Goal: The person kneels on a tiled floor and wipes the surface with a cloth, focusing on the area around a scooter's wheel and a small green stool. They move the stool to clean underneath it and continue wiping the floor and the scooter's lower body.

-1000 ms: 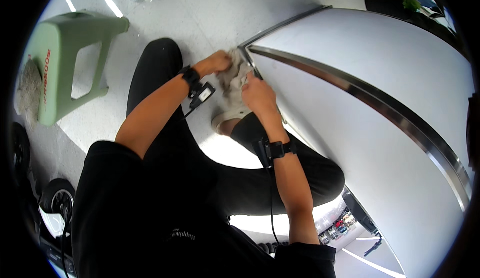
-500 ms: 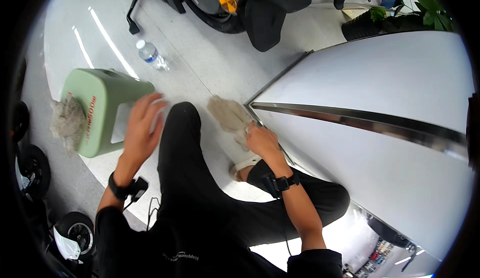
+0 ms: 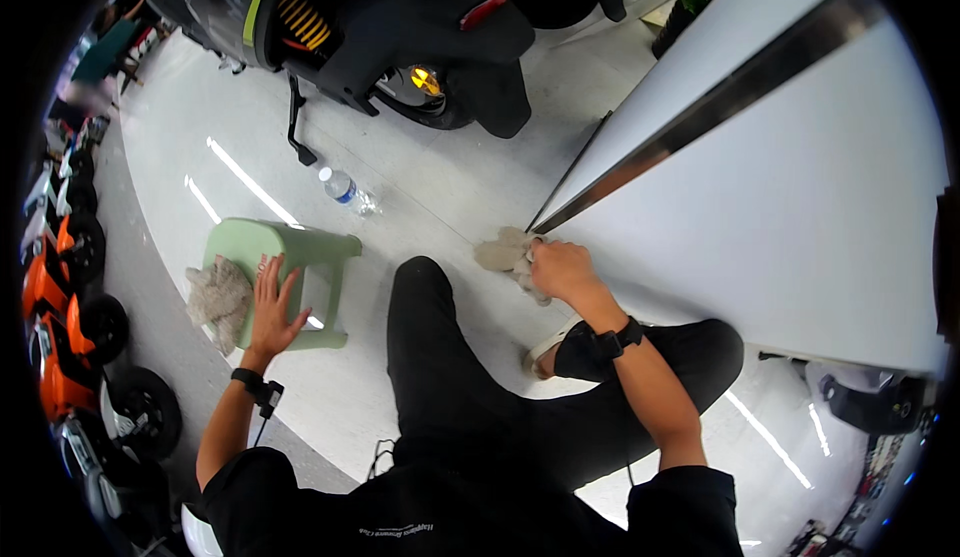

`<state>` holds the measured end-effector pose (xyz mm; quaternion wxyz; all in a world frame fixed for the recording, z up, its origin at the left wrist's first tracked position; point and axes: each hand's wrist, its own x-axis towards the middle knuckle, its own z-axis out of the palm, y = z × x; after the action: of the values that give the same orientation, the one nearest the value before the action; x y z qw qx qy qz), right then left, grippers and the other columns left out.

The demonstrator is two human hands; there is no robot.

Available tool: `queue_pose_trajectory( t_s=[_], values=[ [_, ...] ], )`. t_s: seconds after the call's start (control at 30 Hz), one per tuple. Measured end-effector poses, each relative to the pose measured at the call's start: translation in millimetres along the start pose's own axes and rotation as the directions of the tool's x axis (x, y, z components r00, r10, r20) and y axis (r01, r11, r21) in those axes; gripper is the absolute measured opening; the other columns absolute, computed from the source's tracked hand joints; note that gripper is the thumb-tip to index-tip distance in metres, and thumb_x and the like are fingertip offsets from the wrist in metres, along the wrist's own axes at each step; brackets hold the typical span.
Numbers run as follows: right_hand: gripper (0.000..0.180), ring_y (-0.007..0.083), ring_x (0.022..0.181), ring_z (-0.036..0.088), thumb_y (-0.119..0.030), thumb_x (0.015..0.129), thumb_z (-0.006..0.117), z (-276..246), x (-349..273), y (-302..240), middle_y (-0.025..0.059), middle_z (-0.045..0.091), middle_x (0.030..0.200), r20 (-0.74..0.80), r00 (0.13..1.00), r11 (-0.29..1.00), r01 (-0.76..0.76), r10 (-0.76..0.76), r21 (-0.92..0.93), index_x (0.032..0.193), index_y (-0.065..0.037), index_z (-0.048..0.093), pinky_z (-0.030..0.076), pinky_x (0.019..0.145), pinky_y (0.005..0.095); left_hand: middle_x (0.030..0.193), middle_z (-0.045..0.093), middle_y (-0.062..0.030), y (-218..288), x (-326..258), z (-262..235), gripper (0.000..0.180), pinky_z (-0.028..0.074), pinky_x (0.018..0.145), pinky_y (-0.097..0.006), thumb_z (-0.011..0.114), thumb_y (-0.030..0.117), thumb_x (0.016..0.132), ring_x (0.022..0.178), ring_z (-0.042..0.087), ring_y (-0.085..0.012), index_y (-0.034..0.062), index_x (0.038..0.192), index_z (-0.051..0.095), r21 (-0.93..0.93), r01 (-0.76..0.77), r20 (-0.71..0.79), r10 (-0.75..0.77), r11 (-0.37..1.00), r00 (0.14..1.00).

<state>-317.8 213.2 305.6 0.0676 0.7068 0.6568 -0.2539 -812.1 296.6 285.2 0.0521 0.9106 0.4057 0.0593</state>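
Note:
My right hand [image 3: 566, 271] is closed on a beige cloth [image 3: 507, 252], bunched low against the corner of a white panelled counter [image 3: 760, 197] with a metal trim strip [image 3: 700, 107]. My left hand [image 3: 274, 315] lies with fingers spread against the seat of a pale green plastic stool [image 3: 285, 235], holding nothing. Just left of those fingers, a second crumpled greyish-beige cloth [image 3: 220, 302] rests on the stool seat.
A clear water bottle [image 3: 348, 191] with a blue label lies on the pale floor beyond the stool. A dark scooter [image 3: 440, 47] with its kickstand [image 3: 298, 125] down stands ahead. Orange scooters [image 3: 60, 317] line the far left. A shoe [image 3: 543, 357] shows below the cloth.
My left hand has moved left and down onto the stool. My right hand still holds the cloth, now bunched closer to the counter's corner. The view has shifted, showing more scooters.

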Motion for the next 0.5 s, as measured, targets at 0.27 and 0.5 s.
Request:
queue_pose_trajectory(
  t_s=[0.27,0.5],
  values=[
    [0.019,0.0316,0.086,0.069,-0.016,0.075,0.062,5,1,-2,0.0141,0.071,0.088,-0.096,0.995,1.0,0.002,-0.001,0.01,0.089,-0.006,0.072,0.054,0.075,0.0412,0.153,0.025,-0.024,8,0,-3,0.066,0.018,0.115,-0.056,0.069,0.026,0.078,0.143,0.022,-0.0443,0.0073,0.137,0.046,0.011,-0.009,-0.011,0.009,1.0,1.0],
    [0.019,0.0319,0.087,0.069,-0.015,0.076,0.062,2,0,-2,0.0147,0.071,0.089,-0.038,0.999,0.997,-0.008,0.005,-0.071,0.089,-0.005,0.071,0.054,0.074,0.0405,0.154,0.025,-0.0243,4,-3,-2,0.059,0.019,0.114,-0.056,0.067,0.028,0.08,0.143,0.022,-0.0445,0.0063,0.133,0.049,0.005,-0.03,0.001,0.03,1.0,1.0]
  ],
)
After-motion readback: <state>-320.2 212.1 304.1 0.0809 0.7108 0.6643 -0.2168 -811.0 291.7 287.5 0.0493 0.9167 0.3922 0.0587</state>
